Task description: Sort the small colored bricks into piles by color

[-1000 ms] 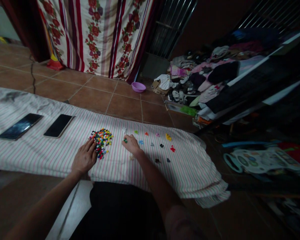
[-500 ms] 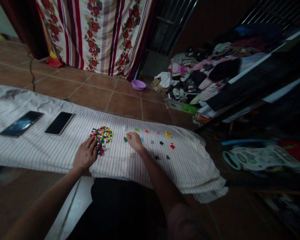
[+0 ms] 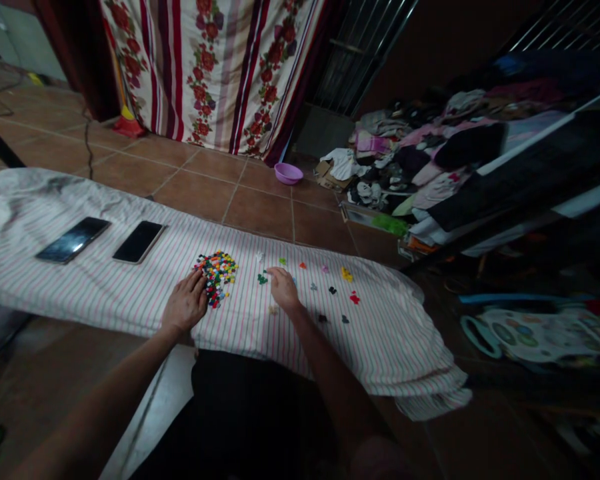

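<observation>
My left hand (image 3: 186,302) lies with its fingers spread at the lower left edge of a pile of small multicoloured pieces (image 3: 221,270). My right hand (image 3: 283,288) is over the cloth, its thumb and forefinger close together beside a small dark green group (image 3: 263,279); what they hold, if anything, is too small to tell. Around it sit small groups sorted by colour: white (image 3: 259,256), light green (image 3: 283,261), orange (image 3: 303,265), yellow (image 3: 347,274), red (image 3: 355,298), black (image 3: 333,290) and beige (image 3: 273,309).
Two phones (image 3: 74,240) lie on the left part of the striped cloth (image 3: 145,293). Beyond it, a purple basin (image 3: 289,174) stands on the tiled floor. Heaped clothes (image 3: 405,150) are at the right, and a floral curtain (image 3: 205,73) hangs behind.
The whole view has shifted, so the cloth and its items appear farther right. My right hand has drawn slightly back from the dark green group, while my left hand stays at the pile.
</observation>
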`<state>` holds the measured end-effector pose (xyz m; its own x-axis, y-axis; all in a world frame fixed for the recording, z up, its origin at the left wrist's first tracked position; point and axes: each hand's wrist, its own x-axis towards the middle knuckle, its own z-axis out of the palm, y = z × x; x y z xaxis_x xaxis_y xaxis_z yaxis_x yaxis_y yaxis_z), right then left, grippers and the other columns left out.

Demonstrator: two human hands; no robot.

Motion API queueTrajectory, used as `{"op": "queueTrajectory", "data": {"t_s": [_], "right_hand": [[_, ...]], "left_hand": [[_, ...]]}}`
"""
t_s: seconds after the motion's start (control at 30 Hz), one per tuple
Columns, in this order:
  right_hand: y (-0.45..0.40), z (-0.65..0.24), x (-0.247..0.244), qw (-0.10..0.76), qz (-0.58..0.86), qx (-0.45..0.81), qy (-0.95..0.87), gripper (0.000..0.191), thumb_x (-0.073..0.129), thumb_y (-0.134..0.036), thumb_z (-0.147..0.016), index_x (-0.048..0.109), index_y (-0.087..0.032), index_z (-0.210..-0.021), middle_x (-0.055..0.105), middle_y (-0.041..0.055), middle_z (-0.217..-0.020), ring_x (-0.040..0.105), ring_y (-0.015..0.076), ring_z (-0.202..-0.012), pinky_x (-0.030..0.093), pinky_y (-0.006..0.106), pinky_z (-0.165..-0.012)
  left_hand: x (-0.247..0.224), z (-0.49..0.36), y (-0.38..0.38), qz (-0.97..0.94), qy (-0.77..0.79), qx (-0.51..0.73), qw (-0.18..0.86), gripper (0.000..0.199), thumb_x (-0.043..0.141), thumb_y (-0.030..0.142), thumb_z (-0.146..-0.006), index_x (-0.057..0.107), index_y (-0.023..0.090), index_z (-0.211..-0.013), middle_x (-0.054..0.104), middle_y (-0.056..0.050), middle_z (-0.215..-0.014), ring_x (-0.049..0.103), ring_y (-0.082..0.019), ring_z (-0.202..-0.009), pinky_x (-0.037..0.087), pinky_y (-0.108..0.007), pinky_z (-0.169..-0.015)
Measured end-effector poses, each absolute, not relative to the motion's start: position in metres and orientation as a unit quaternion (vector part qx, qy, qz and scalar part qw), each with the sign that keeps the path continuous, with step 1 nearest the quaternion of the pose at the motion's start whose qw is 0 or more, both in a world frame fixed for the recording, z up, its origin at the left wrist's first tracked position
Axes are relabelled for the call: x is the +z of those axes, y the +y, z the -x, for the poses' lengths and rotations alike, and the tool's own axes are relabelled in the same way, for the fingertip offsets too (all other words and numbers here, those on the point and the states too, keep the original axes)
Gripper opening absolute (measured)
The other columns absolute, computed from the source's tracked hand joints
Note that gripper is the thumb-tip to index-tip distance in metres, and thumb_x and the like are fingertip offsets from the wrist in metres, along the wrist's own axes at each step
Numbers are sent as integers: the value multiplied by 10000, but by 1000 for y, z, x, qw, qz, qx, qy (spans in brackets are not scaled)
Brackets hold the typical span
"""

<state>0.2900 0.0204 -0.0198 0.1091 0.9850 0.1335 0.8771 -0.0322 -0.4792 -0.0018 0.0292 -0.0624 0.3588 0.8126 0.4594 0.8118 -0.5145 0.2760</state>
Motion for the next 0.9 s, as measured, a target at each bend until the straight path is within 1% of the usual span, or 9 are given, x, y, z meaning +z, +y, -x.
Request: {"op": "queueTrajectory", "data": {"t_s": [0.1,0.2,0.33,0.43,0.63,0.77,0.9], "right_hand": [[25,-286,-20,176,702,114,-681,580,376,33,-793,639,-181,-1264,636,83,-1299,535,183,-1222,383,356,-1080],[29,-283,-20,136,692,115,-700,618,379,57,-771,624,-169,-1292,633,89,-1316,533,180,-1227,367,342,-1087],[31,-283,-19,117,690,118,-705,550,379,56,-797,658,-140,-1229,667,108,-1245,569,182,-1159,386,314,-1052],[28,-283,-17,124,694,108,-701,507,386,36,-832,664,-154,-1212,679,108,-1203,581,188,-1120,398,314,-1025],[24,-268,-9,148,689,83,-704,343,424,-114,-944,676,-183,-1165,682,103,-1132,583,201,-1074,420,322,-980],[20,-238,-10,173,643,116,-737,279,460,-180,-962,686,-208,-1123,681,66,-1054,601,174,-1010,438,280,-935],[15,-201,-12,170,632,161,-739,226,513,-217,-947,685,-213,-1093,673,45,-1010,617,150,-931,452,250,-874]], "left_hand": [[-61,1,29,-824,493,278,1,418,382,276,-935,588,118,-1262,556,-182,-1391,447,-307,-1366,433,-480,-1072],[-59,1,29,-825,492,279,0,419,385,276,-936,596,102,-1253,560,-189,-1385,473,-309,-1343,437,-475,-1070],[-60,1,29,-823,495,278,-3,426,380,286,-939,593,108,-1262,555,-179,-1396,484,-309,-1333,442,-471,-1065],[-61,1,29,-823,495,278,-2,431,379,285,-936,581,124,-1281,547,-174,-1406,466,-308,-1349,438,-484,-1064],[-62,1,29,-822,495,281,14,433,378,294,-934,574,128,-1283,543,-173,-1406,456,-304,-1355,424,-483,-1074],[-62,2,29,-821,494,285,19,432,372,293,-939,569,122,-1283,533,-184,-1412,440,-313,-1366,426,-494,-1073],[-64,1,29,-818,490,301,20,425,364,276,-942,554,122,-1290,534,-185,-1408,431,-305,-1378,438,-501,-1064]]}}
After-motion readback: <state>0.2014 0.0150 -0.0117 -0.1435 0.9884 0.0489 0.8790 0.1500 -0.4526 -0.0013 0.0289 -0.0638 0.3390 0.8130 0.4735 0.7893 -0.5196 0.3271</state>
